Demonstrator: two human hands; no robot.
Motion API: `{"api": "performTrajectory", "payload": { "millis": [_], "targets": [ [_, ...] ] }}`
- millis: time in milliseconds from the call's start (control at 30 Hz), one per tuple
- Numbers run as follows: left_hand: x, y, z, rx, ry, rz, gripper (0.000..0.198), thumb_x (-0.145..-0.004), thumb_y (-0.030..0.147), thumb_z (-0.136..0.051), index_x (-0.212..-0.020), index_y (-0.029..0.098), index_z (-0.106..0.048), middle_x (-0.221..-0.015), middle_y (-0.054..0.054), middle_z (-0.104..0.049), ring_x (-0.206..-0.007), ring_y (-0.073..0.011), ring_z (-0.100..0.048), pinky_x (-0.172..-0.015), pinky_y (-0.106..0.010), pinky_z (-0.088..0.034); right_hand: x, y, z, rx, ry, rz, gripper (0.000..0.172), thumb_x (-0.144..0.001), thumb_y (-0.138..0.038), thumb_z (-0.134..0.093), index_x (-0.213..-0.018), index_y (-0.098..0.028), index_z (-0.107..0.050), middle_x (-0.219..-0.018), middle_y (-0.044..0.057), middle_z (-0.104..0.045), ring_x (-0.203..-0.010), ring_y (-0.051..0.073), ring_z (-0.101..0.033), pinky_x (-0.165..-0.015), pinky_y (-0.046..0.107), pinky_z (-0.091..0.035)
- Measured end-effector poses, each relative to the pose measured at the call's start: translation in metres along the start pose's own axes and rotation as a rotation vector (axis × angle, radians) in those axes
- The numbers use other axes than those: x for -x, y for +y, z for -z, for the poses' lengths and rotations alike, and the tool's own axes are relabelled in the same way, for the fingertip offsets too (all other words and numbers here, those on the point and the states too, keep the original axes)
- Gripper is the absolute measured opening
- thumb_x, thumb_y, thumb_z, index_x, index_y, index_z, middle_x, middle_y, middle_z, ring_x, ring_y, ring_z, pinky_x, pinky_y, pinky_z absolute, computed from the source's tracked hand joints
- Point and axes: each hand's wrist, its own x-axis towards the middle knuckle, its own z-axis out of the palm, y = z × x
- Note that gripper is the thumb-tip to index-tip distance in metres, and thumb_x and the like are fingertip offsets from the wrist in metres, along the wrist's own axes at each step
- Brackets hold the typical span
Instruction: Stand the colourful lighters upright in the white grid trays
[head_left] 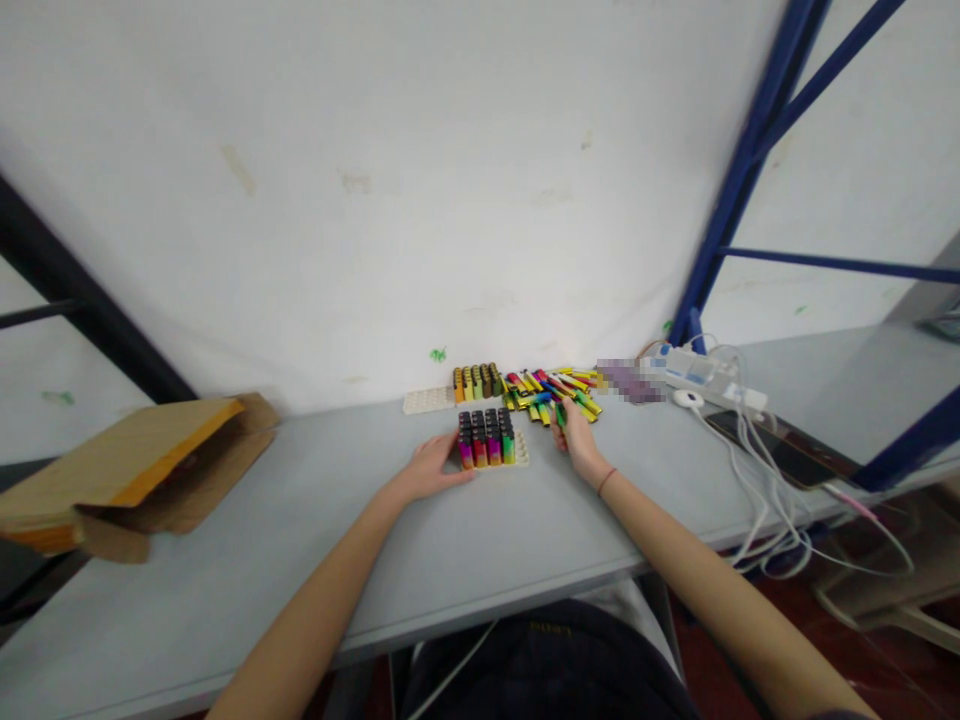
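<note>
A white tray (pixel 521 452) holds several upright multicoloured lighters (pixel 486 438) in rows. My left hand (pixel 429 470) rests against the tray's left side, fingers curled on its edge. My right hand (pixel 576 437) is to the right of the tray, fingers pinched on a green lighter (pixel 559 413) at the edge of a loose pile of colourful lighters (pixel 553 390). Behind the near tray, a second white tray (pixel 427 400) carries a short row of yellow and brown lighters (pixel 476 381) by the wall.
An open cardboard box (pixel 127 475) lies at the left of the grey table (pixel 315 570). A white power strip (pixel 709 375) with tangled cables and a dark phone (pixel 784 450) sit at the right. Blue rack posts (pixel 739 175) stand against the white wall.
</note>
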Motion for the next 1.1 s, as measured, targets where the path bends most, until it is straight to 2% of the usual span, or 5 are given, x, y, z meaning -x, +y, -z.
{"api": "performTrajectory", "payload": {
  "millis": [133,300,500,767,1100],
  "targets": [
    [0.001,0.000,0.000,-0.014,-0.006,0.003,0.074,-0.077,0.056,-0.060,-0.136,0.015,-0.042,-0.131,-0.015,-0.054,-0.118,-0.0334,-0.050,-0.101,-0.044,-0.035,0.007,0.002,-0.005,0.243,0.067,0.341,0.029,-0.086,-0.050,-0.042,-0.080,-0.022,-0.045,-0.067,-0.001,-0.049,-0.061,0.014,-0.047,-0.057,0.026,-0.041],
    [0.000,-0.001,0.000,-0.010,-0.005,-0.014,0.073,-0.078,0.056,-0.060,-0.136,0.015,-0.043,-0.130,-0.015,-0.054,-0.116,-0.0331,-0.051,-0.099,-0.044,-0.037,0.009,0.000,-0.006,0.431,0.050,0.593,0.030,-0.086,-0.044,-0.047,-0.093,-0.017,-0.059,-0.094,0.009,-0.059,-0.084,0.020,-0.055,-0.075,0.033,-0.045],
    [0.000,0.001,0.001,-0.017,-0.015,-0.014,0.074,-0.079,0.055,-0.059,-0.136,0.013,-0.042,-0.129,-0.017,-0.054,-0.116,-0.0333,-0.051,-0.099,-0.045,-0.037,0.007,0.007,-0.009,0.377,0.033,0.575,0.034,-0.087,-0.040,-0.047,-0.104,-0.015,-0.062,-0.092,0.009,-0.063,-0.081,0.019,-0.058,-0.074,0.033,-0.047],
    [0.000,0.002,0.002,-0.014,-0.012,-0.011,0.074,-0.078,0.055,-0.060,-0.136,0.013,-0.042,-0.129,-0.016,-0.055,-0.116,-0.0334,-0.051,-0.099,-0.045,-0.037,0.004,0.015,-0.012,0.336,-0.112,0.516,0.032,-0.088,-0.037,-0.047,-0.107,-0.015,-0.060,-0.097,0.010,-0.065,-0.081,0.018,-0.062,-0.074,0.032,-0.050],
    [0.000,-0.002,-0.001,-0.020,-0.014,-0.007,0.076,-0.079,0.058,-0.057,-0.137,0.013,-0.040,-0.130,-0.017,-0.053,-0.117,-0.0327,-0.049,-0.100,-0.046,-0.036,0.008,0.016,-0.017,0.440,-0.108,0.580,0.029,-0.089,-0.032,-0.045,-0.107,-0.016,-0.060,-0.103,0.011,-0.065,-0.085,0.019,-0.061,-0.078,0.034,-0.050]
  ]
}}
